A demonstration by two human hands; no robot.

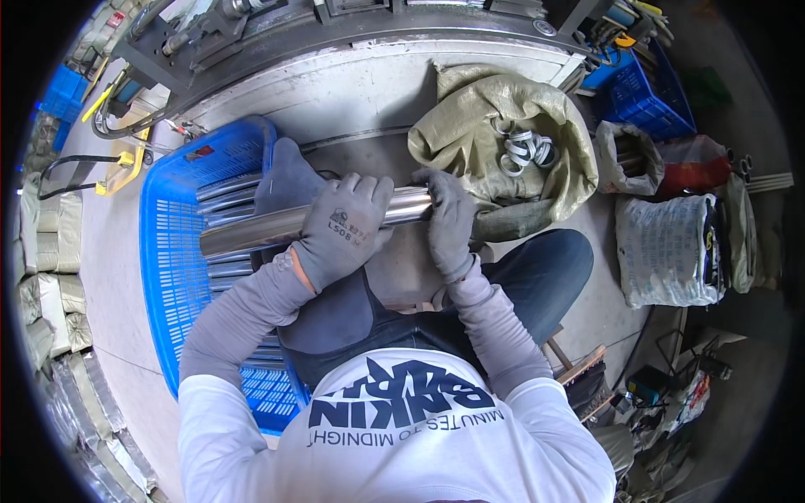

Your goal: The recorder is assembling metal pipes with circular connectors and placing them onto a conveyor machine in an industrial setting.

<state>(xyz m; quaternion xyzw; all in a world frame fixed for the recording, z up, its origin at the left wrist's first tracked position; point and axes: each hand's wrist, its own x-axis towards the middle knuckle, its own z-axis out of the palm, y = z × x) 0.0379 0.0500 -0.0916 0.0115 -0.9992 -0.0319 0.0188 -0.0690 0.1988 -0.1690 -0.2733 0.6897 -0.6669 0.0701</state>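
Observation:
A shiny steel tube (260, 231) lies across in front of me, above my lap, its left end over the blue basket. My left hand (344, 230), in a grey glove, is wrapped around it near the middle. At its right end my right hand (450, 225), gloved too, closes on the tip with the thumb side up. Whatever sits at that tip is hidden by the fingers. More steel tubes (226, 199) lie side by side in the slotted blue basket (172, 277) to my left. Below the tube, a grey pad (327, 314) covers my left thigh.
Beyond my right hand stands an open woven sack (436, 138) holding several metal rings (527, 151). A workbench with machine parts (352, 42) runs along the far side. Farther right are a blue crate (641, 101) and a filled white bag (667, 251). Wrapped bundles (63, 310) line the left.

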